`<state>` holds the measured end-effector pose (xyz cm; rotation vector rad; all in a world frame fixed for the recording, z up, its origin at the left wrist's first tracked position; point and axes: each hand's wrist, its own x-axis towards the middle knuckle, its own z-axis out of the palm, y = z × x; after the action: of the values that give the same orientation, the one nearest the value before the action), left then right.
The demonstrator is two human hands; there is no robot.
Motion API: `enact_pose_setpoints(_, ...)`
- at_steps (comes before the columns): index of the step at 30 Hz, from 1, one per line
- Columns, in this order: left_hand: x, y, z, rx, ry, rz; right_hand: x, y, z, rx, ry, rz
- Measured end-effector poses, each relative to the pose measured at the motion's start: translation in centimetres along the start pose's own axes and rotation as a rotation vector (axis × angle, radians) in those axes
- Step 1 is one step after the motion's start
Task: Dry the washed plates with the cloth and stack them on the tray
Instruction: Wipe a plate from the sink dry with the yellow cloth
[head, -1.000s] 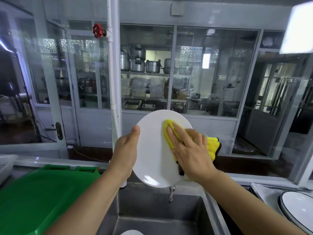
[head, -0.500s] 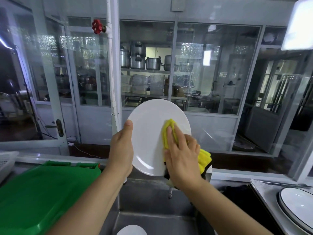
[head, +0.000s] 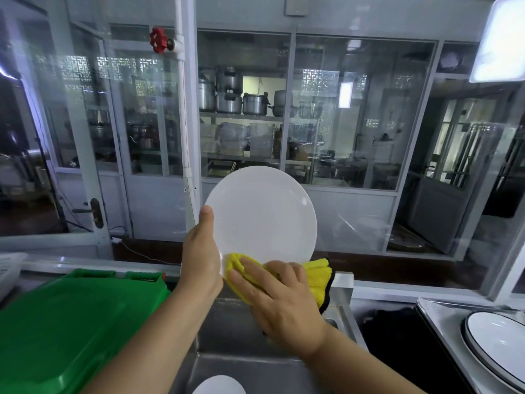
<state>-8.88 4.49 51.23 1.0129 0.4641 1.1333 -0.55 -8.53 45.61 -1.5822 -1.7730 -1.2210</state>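
Note:
I hold a round white plate (head: 261,214) upright over the sink. My left hand (head: 200,257) grips its left rim, thumb on the front face. My right hand (head: 279,305) presses a yellow cloth (head: 315,275) flat against the plate's bottom edge, fingers stretched over the cloth. Another white plate (head: 218,385) lies in the sink below, partly cut off by the frame. At the far right, dark-rimmed white plates (head: 500,341) are stacked on a metal tray (head: 434,311).
A steel sink (head: 241,365) lies under my arms. A green plastic lid or bin (head: 71,322) fills the left counter. A glass partition (head: 341,137) and a white pipe (head: 187,137) stand right behind the sink.
My right hand has slid the cloth from the plate's right middle down to its bottom edge. The plate has risen a little and stays in my left hand.

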Motion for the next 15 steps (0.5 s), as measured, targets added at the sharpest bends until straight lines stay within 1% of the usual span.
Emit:
enact_pose_setpoints(2,0.4,0.3,-0.5,0.017,0.005,0.004,-1.2,1.5,-0.2,-0.052,0.019,-0.009)
enact_pose_setpoints(5,0.6,1.0,-1.0,0.035,-0.008,0.003,-2.1,4.3,-0.8,-0.099,-0.006,0.045)
enact_pose_setpoints(8,0.5,1.5,-1.3,0.083,-0.009,0.011,-1.5,6.9,-1.9,-0.093,-0.015,0.173)
enact_pose_setpoints(10,0.4,1.7,-1.5,0.139,0.007,0.036,-0.6,8.3,-2.5,-0.022,0.011,0.298)
enact_pose_setpoints(11,0.4,1.7,-1.6,0.157,0.008,0.051,-0.1,8.7,-2.8,0.055,0.037,0.407)
enact_pose_setpoints(12,0.4,1.7,-1.7,0.174,0.007,0.066,0.4,9.1,-3.0,0.191,0.066,0.557)
enact_pose_setpoints(13,0.4,1.8,-1.7,0.19,0.004,0.078,1.0,9.3,-3.3,0.386,0.093,0.733)
enact_pose_setpoints(15,0.3,1.6,-1.7,0.212,-0.017,0.072,2.0,9.3,-3.8,0.883,0.13,1.039)
